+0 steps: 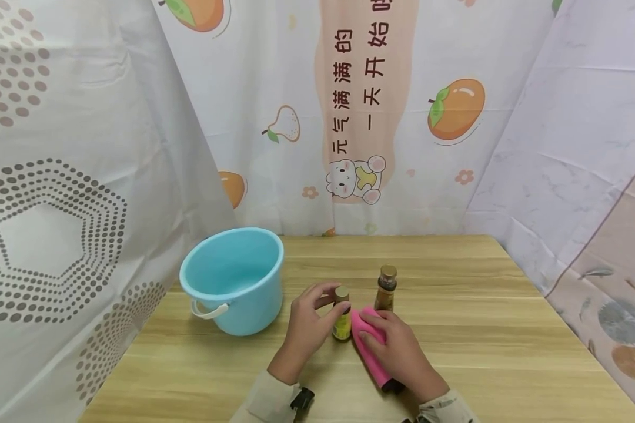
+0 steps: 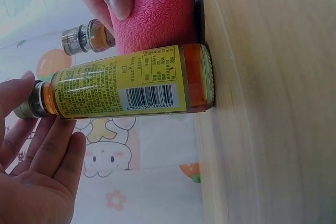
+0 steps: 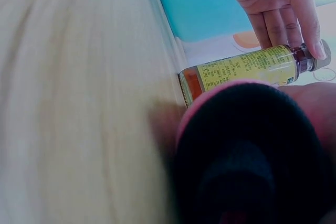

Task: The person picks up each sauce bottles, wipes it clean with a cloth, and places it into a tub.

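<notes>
Before a white printed curtain (image 1: 280, 64), work on a wooden counter (image 1: 481, 329)

Behind the counter, the curtain shows orange fruits, some small flowers, a white cartoon animal and two columns of dark characters. The counter has light wood grain. On its left side stands a light blue bucket (image 1: 254, 311), upright, with its white handle (image 1: 209, 312) at the front.

To the right of the bucket, the left hand (image 1: 308, 322) comes from a pale sleeve (image 1: 268, 399). Its thumb and fingers are clamped on the top part of a yellow-labelled bottle (image 2: 121, 85). The right hand (image 1: 397, 348) is laid over a pink fuzzy roll (image 1: 373, 361), and its fingers are curled on it. This roll is between the two hands, with its dark round end (image 3: 252, 150) turned toward the person.

The yellow-labelled bottle stands upright on the counter, just beside the left side of the roll; I cannot tell whether the two touch. A second bottle (image 1: 385, 300), dark, stands upright just behind the roll, and its lower part is hidden. It carries a brownish cap (image 1: 388, 271). On the yellow label, the left wrist view shows fine print and a barcode (image 2: 149, 97).
</notes>
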Tool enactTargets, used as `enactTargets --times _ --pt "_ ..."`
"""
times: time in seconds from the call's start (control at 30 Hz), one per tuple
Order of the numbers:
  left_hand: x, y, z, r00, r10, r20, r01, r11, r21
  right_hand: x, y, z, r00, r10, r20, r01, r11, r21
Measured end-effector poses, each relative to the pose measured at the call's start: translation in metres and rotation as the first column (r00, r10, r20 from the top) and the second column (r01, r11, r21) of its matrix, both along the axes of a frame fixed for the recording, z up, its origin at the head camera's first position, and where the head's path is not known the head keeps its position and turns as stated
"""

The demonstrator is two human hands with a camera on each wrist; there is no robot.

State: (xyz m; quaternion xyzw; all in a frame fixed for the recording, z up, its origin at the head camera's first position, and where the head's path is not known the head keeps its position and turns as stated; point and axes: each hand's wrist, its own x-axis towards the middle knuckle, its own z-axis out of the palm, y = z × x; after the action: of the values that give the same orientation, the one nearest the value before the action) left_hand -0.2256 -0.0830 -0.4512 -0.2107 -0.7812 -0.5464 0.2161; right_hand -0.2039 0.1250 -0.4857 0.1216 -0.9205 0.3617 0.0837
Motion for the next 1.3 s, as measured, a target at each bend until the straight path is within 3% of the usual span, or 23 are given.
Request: enactTargets --times 0.23,0.47,0.67,0.93,1.3 --pt "-0.0009 0.0004 -0.0016 1.0 -0.006 -0.018 0.006 1.0 -0.008 0.0004 0.0004 -0.0016 1.0 -0.001 -0.023 0.0 1.0 -0.026" --pt "-0.0024 0.0012 -0.0014 1.0 -0.009 -0.018 0.009 0.999 -0.033 0.0014 0.0009 -0.0013 0.992 -0.004 -0.126 -0.003 0.998 -0.059" --pt "-0.0016 0.0006 -0.0009 1.0 -0.002 -0.023 0.001 1.0 -0.027 0.0017 0.0008 0.0007 0.973 0.016 -0.23 -0.042 0.993 -0.107" --pt "-0.0009 -0.0002 -0.0015 1.0 0.0 -0.003 0.0 1.0 -0.017 0.003 0.0018 0.0024 0.952 0.022 -0.307 -0.079 0.981 -0.175" --pt "0.0004 0.0005 -0.0003 1.0 0.007 -0.001 -0.007 1.0 -0.008 -0.0009 0.0031 -0.0001 0.904 0.02 -0.428 -0.123 0.969 -0.215"
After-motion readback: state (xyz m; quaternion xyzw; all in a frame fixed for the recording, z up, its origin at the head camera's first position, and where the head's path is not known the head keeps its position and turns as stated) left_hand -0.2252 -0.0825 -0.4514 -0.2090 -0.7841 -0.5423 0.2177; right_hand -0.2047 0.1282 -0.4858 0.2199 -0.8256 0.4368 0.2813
